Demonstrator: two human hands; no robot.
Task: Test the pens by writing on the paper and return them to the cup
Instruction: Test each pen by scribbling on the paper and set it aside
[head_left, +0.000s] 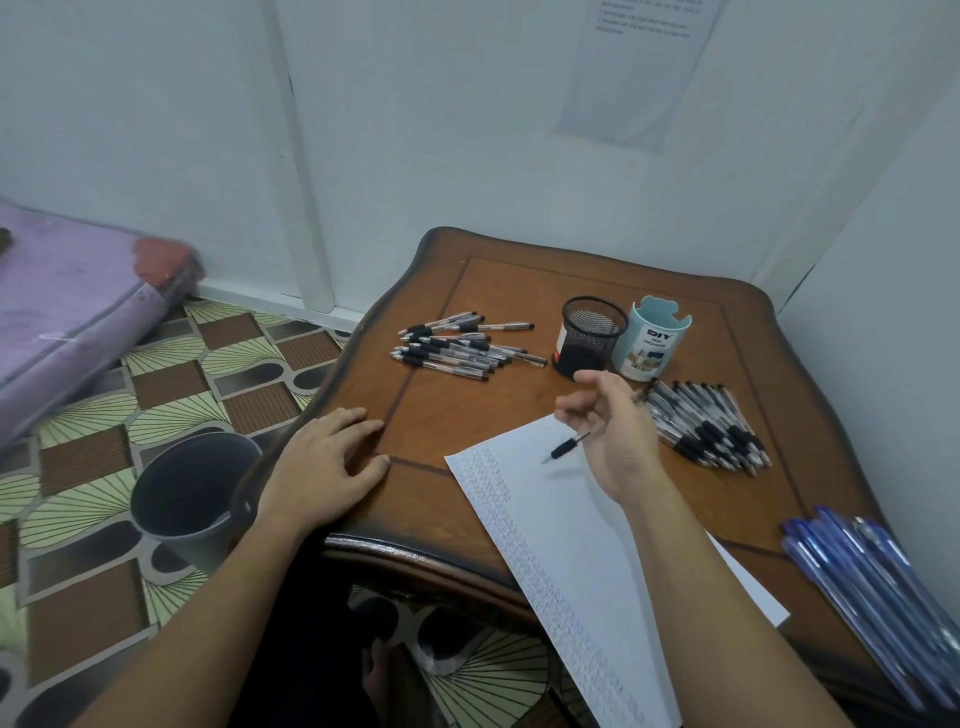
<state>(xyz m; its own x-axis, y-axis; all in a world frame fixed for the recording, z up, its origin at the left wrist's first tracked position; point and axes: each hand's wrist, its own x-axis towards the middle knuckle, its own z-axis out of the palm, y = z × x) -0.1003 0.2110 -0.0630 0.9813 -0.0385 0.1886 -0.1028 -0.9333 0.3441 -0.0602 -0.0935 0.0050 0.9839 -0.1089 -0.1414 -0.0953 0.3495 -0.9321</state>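
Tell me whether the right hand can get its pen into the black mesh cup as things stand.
Probably yes: the right hand holds the pen just in front of the black mesh cup, whose mouth is open, with nothing between them.

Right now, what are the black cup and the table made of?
The black cup looks like metal mesh, painted matte: you see through its tiny holes. The table seems varnished wood: brown grain, shiny edge.

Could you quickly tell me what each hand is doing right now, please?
Left hand: open, resting flat on the brown wooden table.
Right hand: holds a black-grip clear pen over the white paper sheet.
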